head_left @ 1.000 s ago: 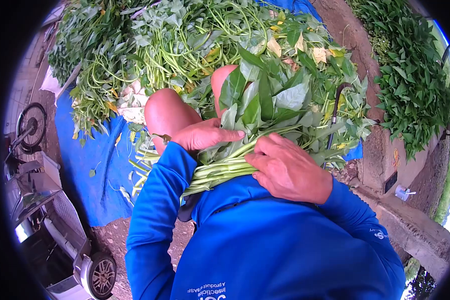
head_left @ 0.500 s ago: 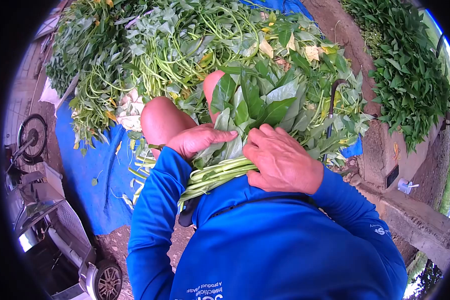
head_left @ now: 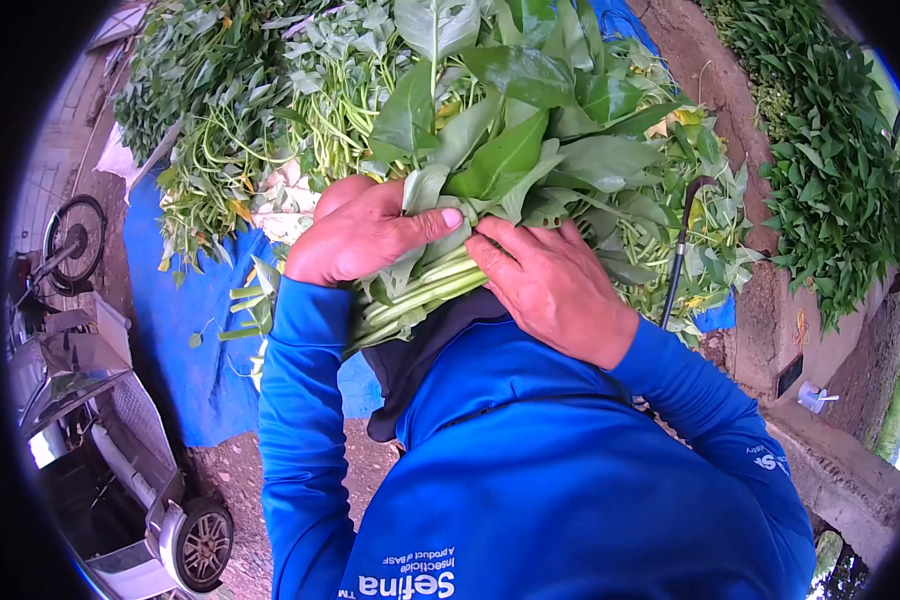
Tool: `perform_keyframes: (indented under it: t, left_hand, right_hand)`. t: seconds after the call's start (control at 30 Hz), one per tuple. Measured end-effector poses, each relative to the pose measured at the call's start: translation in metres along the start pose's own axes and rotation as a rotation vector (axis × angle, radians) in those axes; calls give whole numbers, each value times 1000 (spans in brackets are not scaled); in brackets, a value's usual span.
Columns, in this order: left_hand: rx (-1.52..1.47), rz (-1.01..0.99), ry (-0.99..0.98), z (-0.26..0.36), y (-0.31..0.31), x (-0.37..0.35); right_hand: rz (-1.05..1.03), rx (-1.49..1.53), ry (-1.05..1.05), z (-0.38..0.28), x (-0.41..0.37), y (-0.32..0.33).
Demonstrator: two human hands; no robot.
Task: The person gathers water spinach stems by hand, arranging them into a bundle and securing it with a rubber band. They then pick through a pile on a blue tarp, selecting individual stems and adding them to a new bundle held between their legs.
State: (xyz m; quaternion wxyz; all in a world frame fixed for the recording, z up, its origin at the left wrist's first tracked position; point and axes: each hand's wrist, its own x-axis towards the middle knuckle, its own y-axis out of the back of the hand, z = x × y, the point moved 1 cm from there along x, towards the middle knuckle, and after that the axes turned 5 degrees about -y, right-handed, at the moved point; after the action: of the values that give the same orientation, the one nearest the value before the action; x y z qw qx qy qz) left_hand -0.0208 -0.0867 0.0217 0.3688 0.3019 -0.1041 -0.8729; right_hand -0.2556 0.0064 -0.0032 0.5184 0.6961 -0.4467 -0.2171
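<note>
A thick bundle of water spinach (head_left: 510, 165) lies across my lap, its broad leaves pointing up and away from me and its pale green stems (head_left: 425, 285) slanting down to the left. My left hand (head_left: 370, 235) wraps the bundle from the left, thumb laid over the leaves. From the right, my right hand (head_left: 555, 285) presses over the bundle with its fingers curled on the leaves and stems. The fingertips of both hands are close together, and some are hidden by leaves.
A large heap of loose greens (head_left: 340, 75) covers a blue tarp (head_left: 185, 370). To the right are a curved sickle (head_left: 678, 255), a concrete ledge (head_left: 820, 470) and a stack of greens (head_left: 830, 190). A sidecar vehicle (head_left: 110, 470) stands at the left.
Both hands and the bundle have moved up and away from my body. The leaves now stand higher and more spread out, and my right hand's fingers lie straighter.
</note>
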Motion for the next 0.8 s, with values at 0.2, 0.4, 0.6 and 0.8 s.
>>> perform_keyframes:
  t: [0.2,0.4,0.6,0.8]
  left_hand:
    - [79,33,31,2,-7,7]
    - [243,228,-332,-43,-37,23]
    - [778,342,-419,-23,-76,8]
    - [960,376,-457,-13,-88,0]
  right_hand:
    - [-31,22,32,2,-3,-8]
    - [-266,47,70,-1,-8,13]
    - [-748,503,226,9,20,101]
    - [-413,1113,-241,78,194,75]
